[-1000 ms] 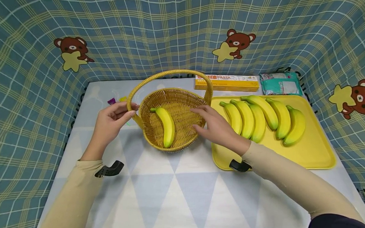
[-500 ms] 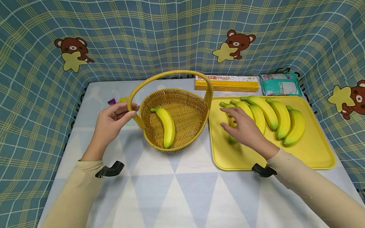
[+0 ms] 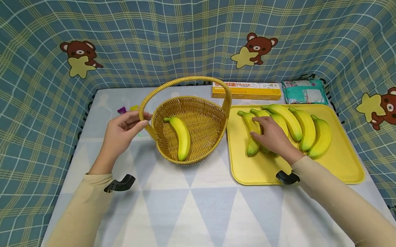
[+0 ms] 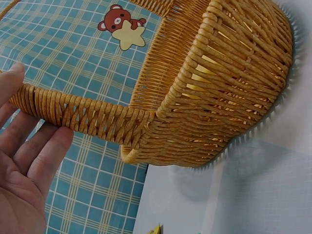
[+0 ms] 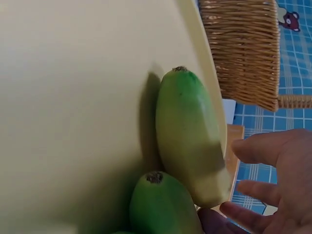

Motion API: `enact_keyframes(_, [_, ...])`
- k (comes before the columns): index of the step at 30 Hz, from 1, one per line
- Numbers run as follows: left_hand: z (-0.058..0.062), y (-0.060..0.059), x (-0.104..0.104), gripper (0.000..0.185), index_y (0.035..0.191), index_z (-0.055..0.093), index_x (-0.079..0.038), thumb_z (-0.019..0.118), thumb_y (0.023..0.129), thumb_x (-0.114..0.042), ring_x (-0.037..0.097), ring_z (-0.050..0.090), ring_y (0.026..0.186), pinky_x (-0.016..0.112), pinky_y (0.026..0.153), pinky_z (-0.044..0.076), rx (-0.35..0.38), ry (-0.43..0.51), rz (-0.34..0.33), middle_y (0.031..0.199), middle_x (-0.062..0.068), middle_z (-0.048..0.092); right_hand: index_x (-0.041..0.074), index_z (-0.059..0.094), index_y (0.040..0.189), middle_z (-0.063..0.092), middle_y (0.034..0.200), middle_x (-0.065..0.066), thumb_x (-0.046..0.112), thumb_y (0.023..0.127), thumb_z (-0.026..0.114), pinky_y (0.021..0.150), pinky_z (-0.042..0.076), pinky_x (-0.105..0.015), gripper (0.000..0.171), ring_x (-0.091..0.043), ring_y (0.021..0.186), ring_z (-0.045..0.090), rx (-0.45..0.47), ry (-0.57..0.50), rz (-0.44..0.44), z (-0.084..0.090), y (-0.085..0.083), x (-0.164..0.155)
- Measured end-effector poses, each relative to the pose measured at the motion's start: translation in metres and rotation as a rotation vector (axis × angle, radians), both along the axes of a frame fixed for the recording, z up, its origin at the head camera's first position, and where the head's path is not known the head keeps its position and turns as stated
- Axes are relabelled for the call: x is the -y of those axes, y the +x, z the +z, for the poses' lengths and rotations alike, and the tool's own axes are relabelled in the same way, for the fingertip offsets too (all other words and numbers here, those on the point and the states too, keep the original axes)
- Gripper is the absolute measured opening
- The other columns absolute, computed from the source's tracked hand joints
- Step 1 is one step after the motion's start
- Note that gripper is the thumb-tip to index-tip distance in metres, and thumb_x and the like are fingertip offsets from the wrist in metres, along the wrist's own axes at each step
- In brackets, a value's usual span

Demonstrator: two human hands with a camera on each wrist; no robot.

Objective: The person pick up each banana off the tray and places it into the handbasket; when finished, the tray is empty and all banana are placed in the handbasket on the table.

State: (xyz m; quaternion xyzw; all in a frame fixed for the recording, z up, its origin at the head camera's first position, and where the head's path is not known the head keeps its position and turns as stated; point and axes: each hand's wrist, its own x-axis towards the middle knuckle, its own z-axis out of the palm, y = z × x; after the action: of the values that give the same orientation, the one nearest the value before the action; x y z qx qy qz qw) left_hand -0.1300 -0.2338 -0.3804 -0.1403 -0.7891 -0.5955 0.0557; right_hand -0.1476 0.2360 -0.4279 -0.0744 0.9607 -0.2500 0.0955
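Note:
My left hand point(image 3: 120, 135) holds one side of the handle of a woven basket point(image 3: 205, 134). In the left wrist view the thumb lies on one side of that handle point(image 4: 87, 114) and the fingers on the other. One yellow banana point(image 3: 182, 140) with a green tip lies inside the basket. On a yellow tray point(image 3: 341, 165), my right hand point(image 3: 275, 137) is over the left end of a row of bananas, partly hiding several. Its thumb and fingers are spread beside the leftmost banana point(image 5: 185, 126), fingertips right at its side; a second banana point(image 5: 163, 204) lies next to it.
Behind the tray stand a yellow and white pasta box point(image 3: 246, 91) and a teal packet point(image 3: 304, 91). A small purple wrapper point(image 3: 121, 110) lies behind my left hand. Plaid cloth point(image 3: 182, 37) with bears walls the table's back and sides.
My right hand has moved right from the basket's rim to the bananas on the tray. The leftmost banana's lower end has swung slightly left. My left hand stays on the handle.

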Motion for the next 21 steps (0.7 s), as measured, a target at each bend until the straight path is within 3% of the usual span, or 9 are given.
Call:
enact_keyframes(3, [0.0,0.0,0.0,0.024,0.121,0.07,0.001,0.068,0.099,-0.009,0.014,0.071,0.106,0.022,0.092,0.056,-0.002,0.001,0.0,0.115,0.005,0.073,-0.003,0.042,0.152,0.041,0.148,-0.03,0.024,0.099,0.067,0.108,0.04,-0.062,0.064,-0.047,0.132,0.044,0.029,0.046,-0.005,-0.004,-0.005,0.004])
enact_keyframes(9, [-0.001,-0.001,0.0,0.024,0.121,0.07,0.001,0.068,0.099,-0.008,0.016,0.07,0.107,0.023,0.093,0.056,-0.004,0.002,-0.009,0.116,0.006,0.073,0.001,0.034,0.156,0.041,0.147,-0.032,0.028,0.099,0.066,0.104,0.043,-0.064,0.071,-0.049,0.127,0.049,0.074,0.11,-0.024,-0.006,-0.011,0.011])
enact_keyframes(21, [0.0,0.0,0.0,0.025,0.122,0.07,0.002,0.068,0.099,-0.008,0.015,0.07,0.106,0.022,0.09,0.056,-0.004,0.0,-0.007,0.116,0.005,0.073,0.005,0.035,0.157,0.044,0.149,-0.03,0.028,0.099,0.066,0.107,0.04,-0.065,0.07,-0.048,0.134,0.044,0.081,0.066,-0.034,0.002,-0.005,0.011])
